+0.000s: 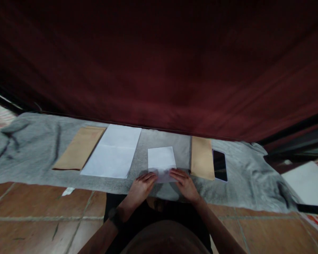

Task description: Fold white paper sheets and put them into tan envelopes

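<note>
A white sheet of paper (161, 158), its near part folded over, lies on the grey cloth straight in front of me. My left hand (143, 186) has its fingers closed on the near left corner of the sheet. At the near right side, my right hand (184, 183) grips the paper in the same way, fingers together. Both thumbs are mostly hidden. Left of the hands rests a stack of larger white paper (112, 151), beside a brown envelope (80, 148). Another brown envelope (202, 158) lies to the right of my right hand.
A dark-screened phone (219, 165) touches or nearly touches the right envelope. The grey cloth (243, 176) covers a narrow surface, with a dark red curtain (159, 88) behind it. A white flat object (310, 183) stands at far right. A white scrap (68, 191) is near the front edge.
</note>
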A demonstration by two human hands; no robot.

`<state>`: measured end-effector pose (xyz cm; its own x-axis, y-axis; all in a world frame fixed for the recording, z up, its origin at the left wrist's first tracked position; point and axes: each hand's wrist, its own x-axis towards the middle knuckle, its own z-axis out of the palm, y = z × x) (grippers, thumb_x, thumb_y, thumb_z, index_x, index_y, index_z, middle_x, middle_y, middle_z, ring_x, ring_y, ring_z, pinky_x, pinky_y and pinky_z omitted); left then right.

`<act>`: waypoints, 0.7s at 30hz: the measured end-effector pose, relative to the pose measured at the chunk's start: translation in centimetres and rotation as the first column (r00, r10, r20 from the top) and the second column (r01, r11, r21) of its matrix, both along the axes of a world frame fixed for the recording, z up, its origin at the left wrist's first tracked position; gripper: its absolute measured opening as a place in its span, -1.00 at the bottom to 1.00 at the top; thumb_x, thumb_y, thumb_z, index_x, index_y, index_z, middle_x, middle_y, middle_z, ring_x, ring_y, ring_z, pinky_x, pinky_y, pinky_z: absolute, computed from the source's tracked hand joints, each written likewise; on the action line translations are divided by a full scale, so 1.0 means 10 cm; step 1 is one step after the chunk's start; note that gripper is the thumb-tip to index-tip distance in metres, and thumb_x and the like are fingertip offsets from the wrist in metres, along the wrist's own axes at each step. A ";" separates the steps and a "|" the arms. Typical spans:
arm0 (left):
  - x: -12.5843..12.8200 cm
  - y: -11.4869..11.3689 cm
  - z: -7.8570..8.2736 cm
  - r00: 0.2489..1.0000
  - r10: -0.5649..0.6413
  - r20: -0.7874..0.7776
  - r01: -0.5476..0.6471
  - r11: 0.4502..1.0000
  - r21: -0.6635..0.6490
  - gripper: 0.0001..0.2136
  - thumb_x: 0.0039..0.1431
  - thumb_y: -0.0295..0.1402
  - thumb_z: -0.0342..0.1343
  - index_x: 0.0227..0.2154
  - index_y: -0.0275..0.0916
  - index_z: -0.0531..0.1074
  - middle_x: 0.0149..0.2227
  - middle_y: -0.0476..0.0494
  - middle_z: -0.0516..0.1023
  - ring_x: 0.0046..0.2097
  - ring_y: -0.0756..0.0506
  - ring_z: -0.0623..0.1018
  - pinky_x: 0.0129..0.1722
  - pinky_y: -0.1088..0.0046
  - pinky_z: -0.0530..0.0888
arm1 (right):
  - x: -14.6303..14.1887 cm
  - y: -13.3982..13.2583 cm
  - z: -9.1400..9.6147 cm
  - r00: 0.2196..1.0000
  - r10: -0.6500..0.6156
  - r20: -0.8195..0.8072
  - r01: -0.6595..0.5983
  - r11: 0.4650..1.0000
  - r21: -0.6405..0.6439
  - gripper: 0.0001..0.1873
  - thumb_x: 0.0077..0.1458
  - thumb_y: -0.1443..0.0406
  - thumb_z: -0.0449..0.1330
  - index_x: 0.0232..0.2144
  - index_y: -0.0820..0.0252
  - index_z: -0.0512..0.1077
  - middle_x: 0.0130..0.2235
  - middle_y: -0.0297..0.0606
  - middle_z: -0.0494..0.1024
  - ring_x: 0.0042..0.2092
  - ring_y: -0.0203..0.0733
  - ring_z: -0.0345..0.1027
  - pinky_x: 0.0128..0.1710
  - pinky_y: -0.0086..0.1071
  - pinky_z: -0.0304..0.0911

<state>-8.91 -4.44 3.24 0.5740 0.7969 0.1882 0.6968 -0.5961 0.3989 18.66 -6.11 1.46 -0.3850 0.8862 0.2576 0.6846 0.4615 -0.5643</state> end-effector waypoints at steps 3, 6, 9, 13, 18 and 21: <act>-0.09 -0.08 -0.04 0.999 -0.016 0.044 0.016 1.000 -0.002 -0.75 0.36 -0.40 0.02 -0.03 -0.10 0.55 0.02 -0.09 0.63 0.05 -0.12 0.59 0.11 0.25 0.51 | 0.03 -0.06 0.00 1.000 0.020 -0.015 -0.020 0.999 -0.027 -0.63 0.27 0.40 0.11 0.02 -0.01 0.57 0.01 -0.30 0.65 0.09 -0.14 0.50 0.18 -0.15 0.38; -0.16 -0.06 -0.10 0.997 0.002 0.072 -0.003 1.000 0.005 -0.73 0.34 -0.43 0.04 -0.01 -0.10 0.55 0.06 -0.11 0.62 0.10 -0.15 0.57 0.14 0.16 0.50 | 0.03 -0.10 -0.01 0.998 -0.028 -0.053 0.025 0.998 -0.060 -0.69 0.29 0.35 0.12 0.00 0.02 0.55 0.00 -0.27 0.65 0.08 -0.13 0.50 0.14 -0.17 0.41; -0.16 0.04 -0.13 0.993 0.035 0.116 -0.035 0.999 -0.002 -0.73 0.31 -0.47 0.04 -0.05 -0.11 0.57 0.04 -0.11 0.63 0.10 -0.15 0.57 0.14 0.17 0.51 | -0.01 -0.08 -0.03 0.988 -0.119 -0.095 0.110 0.990 -0.091 -0.71 0.30 0.33 0.10 -0.01 0.05 0.53 0.04 -0.22 0.63 0.09 -0.10 0.50 0.13 -0.15 0.42; -0.08 0.14 -0.14 0.964 0.127 0.232 -0.122 0.992 -0.035 -0.81 0.35 -0.33 0.06 -0.16 -0.13 0.59 -0.10 -0.13 0.67 0.00 -0.14 0.61 0.05 0.23 0.56 | -0.07 -0.04 -0.08 0.949 -0.298 -0.102 0.286 0.951 -0.115 -0.73 0.33 0.19 0.08 -0.04 0.09 0.51 -0.06 -0.16 0.65 -0.02 -0.02 0.55 0.02 -0.12 0.47; 0.04 0.19 -0.16 0.872 0.340 0.352 -0.293 0.939 -0.181 -0.75 0.36 -0.18 0.04 -0.22 -0.14 0.57 -0.21 -0.12 0.67 -0.10 -0.13 0.64 -0.06 0.29 0.58 | -0.11 0.05 -0.08 0.905 -0.415 -0.097 0.403 0.907 -0.123 -0.68 0.36 0.09 0.02 -0.05 0.11 0.45 -0.19 -0.17 0.65 -0.15 0.00 0.57 -0.13 -0.19 0.48; 0.10 0.23 -0.17 0.801 0.446 0.400 -0.364 0.892 -0.267 -0.75 0.32 -0.14 0.06 -0.26 -0.15 0.57 -0.24 -0.11 0.68 -0.17 -0.13 0.65 -0.15 0.33 0.59 | -0.14 0.12 -0.06 0.889 -0.424 -0.173 0.399 0.903 -0.161 -0.69 0.38 0.11 -0.01 0.00 0.08 0.39 -0.16 -0.20 0.64 -0.16 -0.06 0.57 -0.13 -0.25 0.47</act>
